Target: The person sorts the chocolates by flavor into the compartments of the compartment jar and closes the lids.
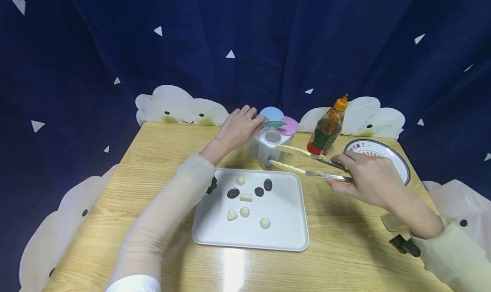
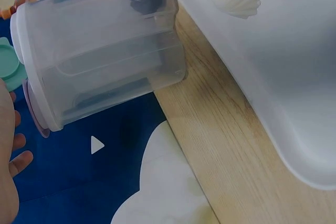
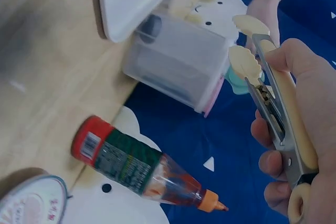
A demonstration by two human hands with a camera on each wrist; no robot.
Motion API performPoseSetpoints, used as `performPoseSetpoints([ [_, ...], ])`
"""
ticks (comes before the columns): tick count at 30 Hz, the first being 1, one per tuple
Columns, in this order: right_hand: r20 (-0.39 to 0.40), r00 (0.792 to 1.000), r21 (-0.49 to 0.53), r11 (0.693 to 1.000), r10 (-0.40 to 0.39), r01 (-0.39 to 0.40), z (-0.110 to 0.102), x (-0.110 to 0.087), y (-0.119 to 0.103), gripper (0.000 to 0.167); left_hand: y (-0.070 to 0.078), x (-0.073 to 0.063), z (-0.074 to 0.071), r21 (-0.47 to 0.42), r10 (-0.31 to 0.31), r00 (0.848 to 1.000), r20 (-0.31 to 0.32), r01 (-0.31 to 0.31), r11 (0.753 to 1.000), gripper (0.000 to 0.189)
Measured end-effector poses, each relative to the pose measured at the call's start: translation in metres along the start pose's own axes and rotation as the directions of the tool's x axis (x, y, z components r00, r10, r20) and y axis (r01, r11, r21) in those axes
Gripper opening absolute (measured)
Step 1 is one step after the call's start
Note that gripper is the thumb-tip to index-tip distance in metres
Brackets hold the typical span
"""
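Over the bench point(image 1: 165, 145), my right hand point(image 1: 370, 177) grips tongs point(image 1: 309, 172); my left hand point(image 1: 241, 128) is by the lids point(image 1: 271, 114) of the container point(image 1: 264, 149), grip unclear.

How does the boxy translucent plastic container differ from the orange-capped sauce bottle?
The boxy translucent plastic container is broad, whereas the slim, orange-capped sauce bottle tapers to a nozzle. The container has several coloured round lids and an uncovered round opening; the bottle has one orange cap. The bottle wears a green-and-red label; the container shows none. Both are partly see-through and stand on the light wooden table.
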State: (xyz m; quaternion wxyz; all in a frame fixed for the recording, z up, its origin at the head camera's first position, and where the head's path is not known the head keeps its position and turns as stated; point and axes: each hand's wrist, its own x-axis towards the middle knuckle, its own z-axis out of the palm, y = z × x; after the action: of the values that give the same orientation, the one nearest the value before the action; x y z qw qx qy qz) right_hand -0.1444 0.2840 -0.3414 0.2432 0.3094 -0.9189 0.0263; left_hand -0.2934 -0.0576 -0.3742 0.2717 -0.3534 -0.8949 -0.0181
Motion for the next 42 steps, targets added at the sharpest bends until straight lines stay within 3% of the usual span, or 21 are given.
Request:
performPoseSetpoints([
  [7, 0.090, 0.996, 0.029, 1.000, -0.003, 0.000, 0.016, -0.017, -0.009, 0.049, 0.000, 0.000, 0.000, -0.003, -0.001, 1.000, 0.003, 0.001, 1.000, 0.024],
  [13, 0.138, 0.990, 0.043, 0.999, 0.000, -0.006, 0.038, -0.030, -0.013, 0.047, 0.000, 0.000, 0.001, 0.000, 0.001, 1.000, 0.001, -0.001, 1.000, 0.025],
  [24, 0.142, 0.990, 0.051, 0.999, -0.009, 0.001, 0.072, -0.043, -0.013, 0.047, -0.001, 0.000, 0.000, -0.002, 0.000, 1.000, 0.003, 0.000, 1.000, 0.024],
  [42, 0.156, 0.987, 0.054, 0.998, -0.033, 0.025, 0.086, -0.040, -0.009, 0.042, -0.001, 0.002, 0.000, 0.010, 0.004, 1.000, 0.015, -0.004, 1.000, 0.024],
])
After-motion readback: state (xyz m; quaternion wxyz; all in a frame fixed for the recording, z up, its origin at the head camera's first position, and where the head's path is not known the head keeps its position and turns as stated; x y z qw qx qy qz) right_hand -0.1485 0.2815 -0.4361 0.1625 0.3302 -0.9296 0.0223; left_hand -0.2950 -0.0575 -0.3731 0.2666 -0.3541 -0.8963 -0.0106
